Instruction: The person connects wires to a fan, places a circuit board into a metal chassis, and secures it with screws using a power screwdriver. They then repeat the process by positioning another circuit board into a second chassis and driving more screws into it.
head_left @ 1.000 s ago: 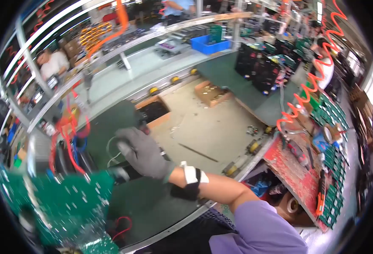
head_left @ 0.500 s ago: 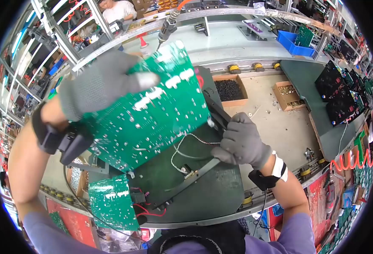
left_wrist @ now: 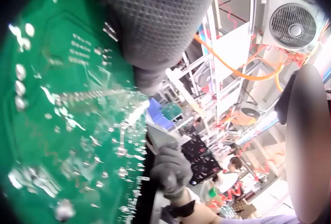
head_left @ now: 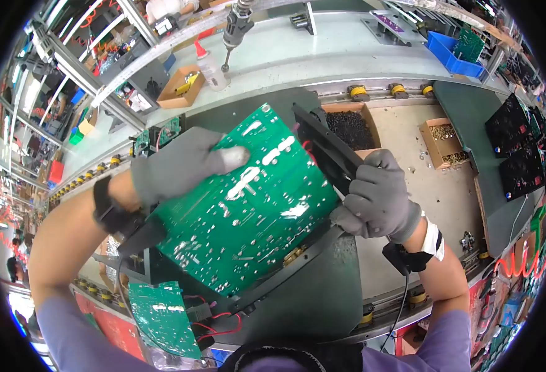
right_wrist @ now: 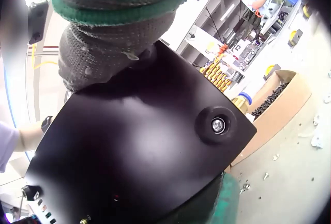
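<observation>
The green board (head_left: 248,217) has just come down from the upper left and now lies tilted across the centre of the head view, over the black case (right_wrist: 139,146), with its lower edge beside the case's long rim. Half a second ago a pale cable showed between the two; now the board covers that spot. The left hand (head_left: 183,164) grips the board by its upper left edge, its thumb flat on the soldered face; its other fingers are mostly hidden, so how they close underneath cannot be told. The right hand (head_left: 378,198), right of centre, is curled tight round the corner of the case, much as it was a moment earlier, and the right wrist view shows the case's smooth panel with a screw (right_wrist: 218,125) sunk in it. With the gap so narrow, the work seems to have passed from fetching the board to lining it up with the case, though whether the two touch is hard to judge from here. A smaller board (head_left: 164,316) sits at the lower left with red wires (head_left: 229,325) beside it, near the edge of the green desk (head_left: 304,316).
</observation>
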The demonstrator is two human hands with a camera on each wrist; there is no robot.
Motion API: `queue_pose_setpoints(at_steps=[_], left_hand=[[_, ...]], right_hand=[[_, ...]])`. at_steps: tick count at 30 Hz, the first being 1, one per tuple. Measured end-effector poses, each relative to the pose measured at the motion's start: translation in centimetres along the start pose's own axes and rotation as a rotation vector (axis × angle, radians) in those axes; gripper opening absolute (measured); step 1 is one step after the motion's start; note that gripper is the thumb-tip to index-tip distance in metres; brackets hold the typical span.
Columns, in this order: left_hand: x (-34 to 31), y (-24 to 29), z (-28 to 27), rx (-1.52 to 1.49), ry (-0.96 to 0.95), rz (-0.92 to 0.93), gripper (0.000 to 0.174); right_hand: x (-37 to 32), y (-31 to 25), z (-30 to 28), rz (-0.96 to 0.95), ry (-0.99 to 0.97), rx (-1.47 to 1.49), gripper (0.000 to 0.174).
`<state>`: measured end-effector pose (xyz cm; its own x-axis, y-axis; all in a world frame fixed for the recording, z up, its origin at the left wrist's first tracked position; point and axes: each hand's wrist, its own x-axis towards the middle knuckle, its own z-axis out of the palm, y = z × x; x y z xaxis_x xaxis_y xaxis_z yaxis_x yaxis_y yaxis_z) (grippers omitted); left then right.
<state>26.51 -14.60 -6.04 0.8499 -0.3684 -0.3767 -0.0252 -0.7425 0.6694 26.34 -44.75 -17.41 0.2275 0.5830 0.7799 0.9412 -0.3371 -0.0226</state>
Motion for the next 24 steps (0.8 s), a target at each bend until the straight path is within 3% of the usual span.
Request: queue_pose_setpoints(at_steps=[6,8,11,13,14,15,16,18,20,21,24], left_hand=[[6.8,-4.9,1.5,-0.162,-0.162,-0.161,0.067],[7.9,-4.9,1.9,0.113,-0.190,-0.328,0.075],[8.4,-3.9,2.1,0.352,-0.161,-0.342,0.081],[8.0,-2.9,2.5,0.605,0.023,-0.260,0.082],[7.4,-1.9,1.8,0.667,0.062,-0.147,0.083],[6.7,-1.7,1.1,0.644,0.199,0.046,0.079],[5.0,1.0,0.0,0.707,0.179,0.039,0.069],[0.0,3.0,-2.4,0.618,0.367,0.422,0.055],[-8.1,5.9,-3.7,0.345,0.280,0.288,0.053],[-11.1,6.0,-4.0,0.253,0.249,0.240,0.049],[-16.7,3.0,-3.0,0.894,0.195,0.299,0.044]], right_hand=[[-0.2,0.6,-0.3,0.015,0.002,0.053,0.041],[-0.2,1.0,-0.8,-0.009,-0.037,0.035,0.042],[0.3,1.1,-1.4,0.007,-0.069,0.026,0.037],[0.4,0.8,-1.8,0.053,-0.111,-0.008,0.030],[0.6,0.4,-2.5,0.083,-0.178,-0.015,0.018],[1.6,-1.1,-3.1,0.167,-0.163,-0.133,0.022],[2.4,-2.7,-3.7,0.253,-0.148,-0.251,0.030],[2.2,-5.9,-4.9,0.267,-0.069,-0.297,0.045],[1.2,-11.3,-5.6,0.315,-0.066,-0.136,0.047],[0.3,-13.6,-5.1,0.257,-0.201,0.051,0.047],[-1.8,-20.0,-0.8,0.094,-0.648,0.371,0.052]])
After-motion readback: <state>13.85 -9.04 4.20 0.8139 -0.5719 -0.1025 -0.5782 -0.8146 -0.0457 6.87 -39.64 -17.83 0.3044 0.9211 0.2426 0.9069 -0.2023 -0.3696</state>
